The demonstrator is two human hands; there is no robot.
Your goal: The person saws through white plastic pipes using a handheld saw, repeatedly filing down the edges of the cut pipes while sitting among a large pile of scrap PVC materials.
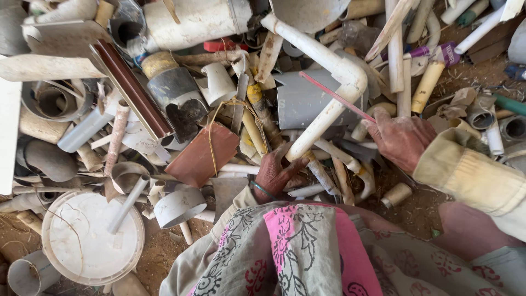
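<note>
My left hand [276,172] grips the lower end of a long white plastic pipe with an elbow bend [329,104], which rises over a heap of scrap pipes. My right hand [400,137], in a cream sleeve, holds the end of a thin pink rod [334,96] that crosses the elbow of the pipe. Both hands are dusty. A patterned pink and grey cloth [296,246] covers my lap at the bottom.
Broken pipe pieces, grey and white tubes and fittings lie heaped all around. A brown flat tile piece [200,153] sits left of my left hand. A round white lid [90,238] lies at lower left. A large white pipe [192,22] lies at the top. Bare dirt [416,211] shows at lower right.
</note>
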